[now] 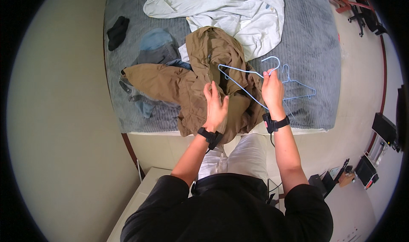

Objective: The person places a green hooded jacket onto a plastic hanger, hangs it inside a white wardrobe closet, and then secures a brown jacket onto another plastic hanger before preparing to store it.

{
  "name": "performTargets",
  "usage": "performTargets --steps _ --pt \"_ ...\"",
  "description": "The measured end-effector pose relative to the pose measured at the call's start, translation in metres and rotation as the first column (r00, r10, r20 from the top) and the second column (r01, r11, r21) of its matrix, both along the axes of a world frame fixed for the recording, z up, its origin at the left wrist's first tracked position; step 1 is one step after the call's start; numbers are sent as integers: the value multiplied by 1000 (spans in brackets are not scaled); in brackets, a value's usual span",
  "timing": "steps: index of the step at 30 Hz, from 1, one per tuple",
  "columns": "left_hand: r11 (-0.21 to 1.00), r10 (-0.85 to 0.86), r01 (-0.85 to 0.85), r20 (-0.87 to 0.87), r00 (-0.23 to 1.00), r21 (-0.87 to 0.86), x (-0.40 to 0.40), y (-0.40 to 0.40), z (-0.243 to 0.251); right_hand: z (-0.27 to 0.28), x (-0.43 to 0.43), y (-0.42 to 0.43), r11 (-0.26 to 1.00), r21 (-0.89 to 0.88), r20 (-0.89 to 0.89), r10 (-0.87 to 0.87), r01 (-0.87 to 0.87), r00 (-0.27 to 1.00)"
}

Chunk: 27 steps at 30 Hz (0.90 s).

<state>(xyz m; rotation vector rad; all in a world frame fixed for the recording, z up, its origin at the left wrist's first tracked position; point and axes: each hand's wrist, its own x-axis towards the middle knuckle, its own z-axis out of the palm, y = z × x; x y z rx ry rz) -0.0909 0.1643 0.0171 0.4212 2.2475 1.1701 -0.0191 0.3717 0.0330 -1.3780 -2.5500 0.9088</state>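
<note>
A brown hooded jacket [159, 82] lies spread and crumpled on the bed in front of me, its lower edge hanging over the near side. My right hand [273, 90] grips a light blue clothes hanger [244, 90] just below its hook. The left end of that hanger reaches over the jacket's opening. Over the front of the jacket is my left hand [217, 106], fingers apart and holding nothing; whether it touches the cloth I cannot tell. A second blue hanger [306, 85] rests on the bed right of my right hand.
White bedding or clothing [223, 5] lies crumpled on the grey ribbed bedspread [313, 34] at the back. Dark socks [118, 33] sit at the left edge. Blue and grey garments [156, 47] are partly under the jacket. A wall [64, 98] runs along the left.
</note>
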Motion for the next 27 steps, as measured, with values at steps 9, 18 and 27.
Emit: performTargets --steps 9,18,27 --pt "980 -189 196 -136 972 36 3 -17 17 -2 -50 -23 950 29 11 311 -311 950" --pt "970 -203 221 -155 967 106 -11 -38 27 4 -97 -20 895 111 116 420 -432 900" --pt "958 -192 221 -168 967 180 -11 -33 28 -2 -97 -31 841 96 97 524 -532 846"
